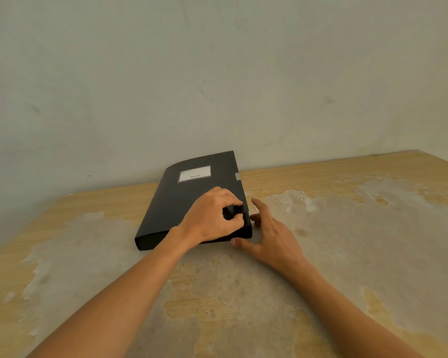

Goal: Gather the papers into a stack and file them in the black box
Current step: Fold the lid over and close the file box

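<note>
The black box [184, 200] lies flat and closed on the wooden table, its white label facing up near the far end. My left hand [212, 215] rests on the box's near right corner, thumb and fingers pinched on a small black tab at the lid's right edge. My right hand [267, 233] is beside the box's right side, fingers spread, fingertips touching the box's side and near corner. No loose papers are in sight.
The wooden table [347, 228] has a worn top with large patches of peeled veneer. A plain pale wall [217, 73] stands right behind the box. A small grey tab [238, 176] sticks out from the box's right edge near the far end.
</note>
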Motion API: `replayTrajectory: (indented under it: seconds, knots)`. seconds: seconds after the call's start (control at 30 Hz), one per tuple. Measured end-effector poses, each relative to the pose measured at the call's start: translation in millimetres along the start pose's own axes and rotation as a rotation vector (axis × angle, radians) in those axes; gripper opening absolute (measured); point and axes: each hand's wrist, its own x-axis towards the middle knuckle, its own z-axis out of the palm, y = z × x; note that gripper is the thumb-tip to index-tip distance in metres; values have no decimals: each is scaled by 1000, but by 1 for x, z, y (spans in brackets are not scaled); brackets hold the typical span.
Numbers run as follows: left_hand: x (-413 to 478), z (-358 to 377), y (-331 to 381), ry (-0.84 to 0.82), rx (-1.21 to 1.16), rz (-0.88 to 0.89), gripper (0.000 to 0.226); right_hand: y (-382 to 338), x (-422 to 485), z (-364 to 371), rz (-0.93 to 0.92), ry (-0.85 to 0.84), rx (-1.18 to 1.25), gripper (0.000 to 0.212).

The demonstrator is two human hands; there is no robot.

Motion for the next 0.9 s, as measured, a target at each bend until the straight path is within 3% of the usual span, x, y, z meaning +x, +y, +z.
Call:
replayTrajectory:
  seconds: [0.13,0.23,0.37,0.57,0.9]
  knots:
    - [1,2,3,-154,-74,-21,31,1,2,1,-1,2,-29,90]
    - [15,5,-6,-151,-156,-101,24,0,2,0,-16,0,-68,74]
    - [42,18,-35,-262,16,-281,40,0,3,1,-59,-17,-107,64]
    - [71,30,-54,-442,103,-298,51,0,8,5,-34,-93,-174,64]
    - [73,51,-67,-417,74,-317,59,1,12,14,-68,-145,-246,58]
